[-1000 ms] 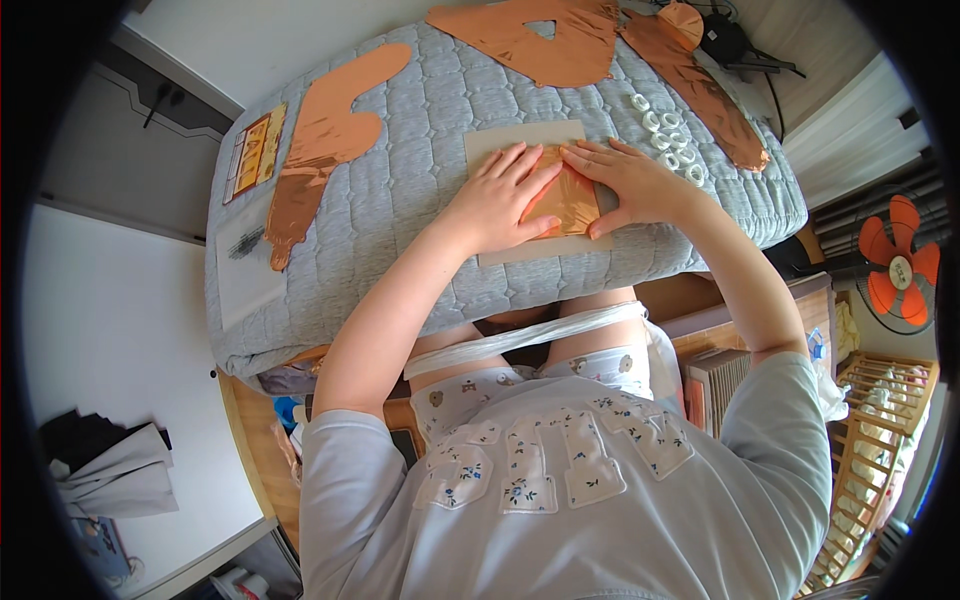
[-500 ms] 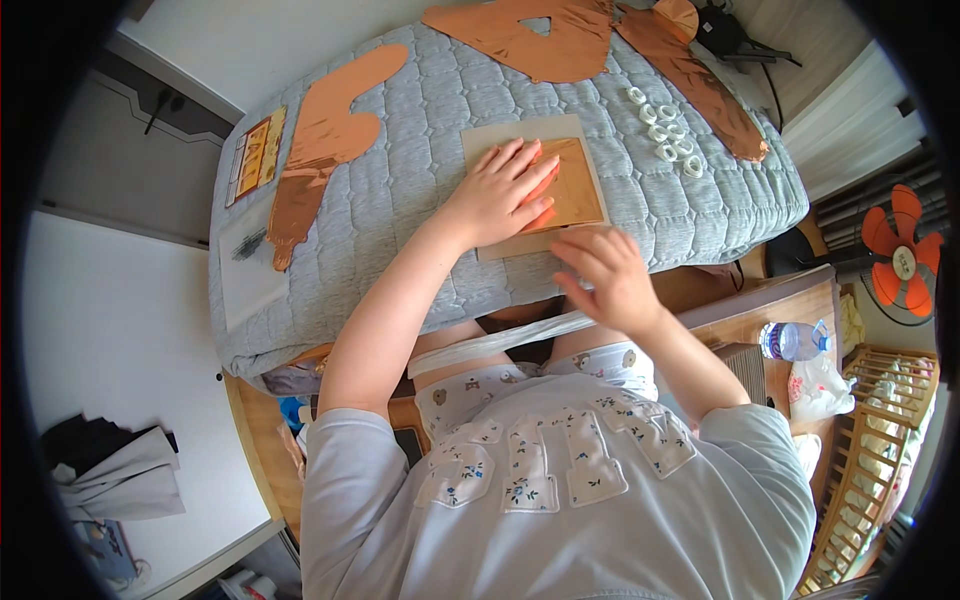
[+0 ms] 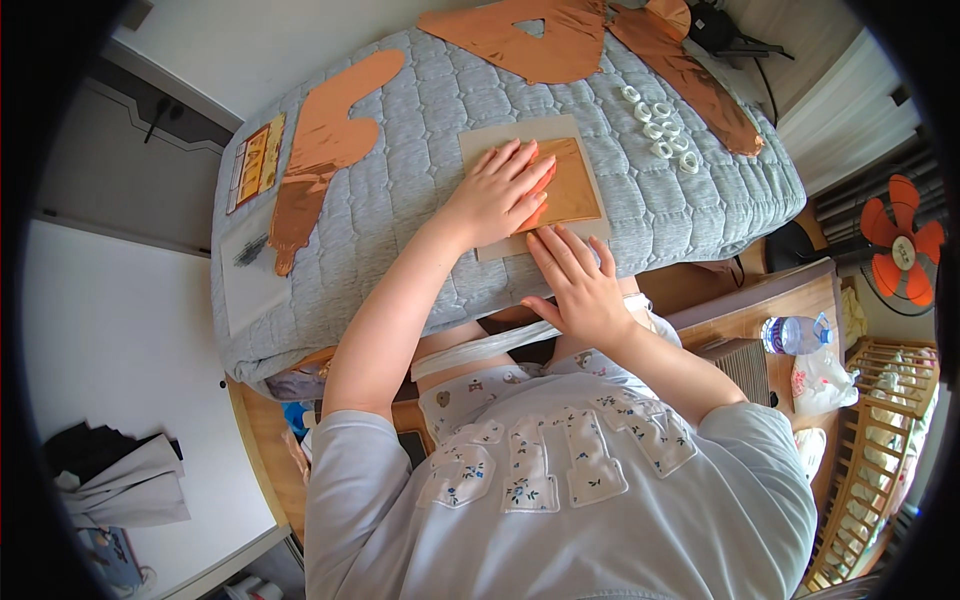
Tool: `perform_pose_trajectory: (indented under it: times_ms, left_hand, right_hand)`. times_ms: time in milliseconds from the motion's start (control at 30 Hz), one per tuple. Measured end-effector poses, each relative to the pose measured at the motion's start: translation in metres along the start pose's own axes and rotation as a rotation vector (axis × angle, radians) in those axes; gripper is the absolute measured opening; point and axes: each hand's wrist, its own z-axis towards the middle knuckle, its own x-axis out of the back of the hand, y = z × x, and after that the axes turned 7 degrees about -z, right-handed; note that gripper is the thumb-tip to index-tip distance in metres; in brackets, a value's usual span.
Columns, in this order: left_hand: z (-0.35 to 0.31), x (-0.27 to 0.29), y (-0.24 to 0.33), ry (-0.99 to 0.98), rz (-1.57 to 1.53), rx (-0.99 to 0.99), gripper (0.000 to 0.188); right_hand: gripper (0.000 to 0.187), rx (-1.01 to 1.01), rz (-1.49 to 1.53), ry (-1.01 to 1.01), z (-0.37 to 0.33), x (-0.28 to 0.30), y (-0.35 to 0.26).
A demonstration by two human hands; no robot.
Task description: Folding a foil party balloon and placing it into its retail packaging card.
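A grey-beige board lies on the quilted bed, with a shiny copper-coloured square sheet on top. My left hand rests flat over the left part of the sheet, fingers stretched out. Beneath its fingers shows an orange piece, mostly covered, whose kind I cannot make out. At the board's near edge, my right hand is laid out with straight fingers and the thumb apart. Its fingertips reach the lower border of the board, just below the copper sheet.
Flat copper foil shapes lie along the bed's left and far sides. Several small white rings sit to the right. A clear plastic sheet is at the left edge. Beyond the bed's right side are a water bottle and an orange-bladed fan.
My right hand has swung from a curled, raised pose to lying outstretched at the board's near edge. My left hand stays on the sheet. The view has shifted slightly.
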Motion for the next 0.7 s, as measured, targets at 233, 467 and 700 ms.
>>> perform_pose_trajectory:
  times_ms: [233, 467, 700]
  left_hand:
    - [-0.001, -0.001, -0.001, -0.003, 0.026, -0.001, 0.053]
    - [-0.001, -0.001, -0.001, 0.014, -0.01, -0.011, 0.056]
    - [-0.001, 0.002, 0.002, -0.035, -0.008, 0.033, 0.056]
  right_hand:
    - [0.075, -0.089, -0.083, -0.011, 0.009, 0.005, -0.016]
    - [0.076, -0.142, -0.16, 0.003, 0.017, 0.002, -0.031]
    - [0.074, -0.14, -0.158, -0.014, 0.019, -0.002, -0.03]
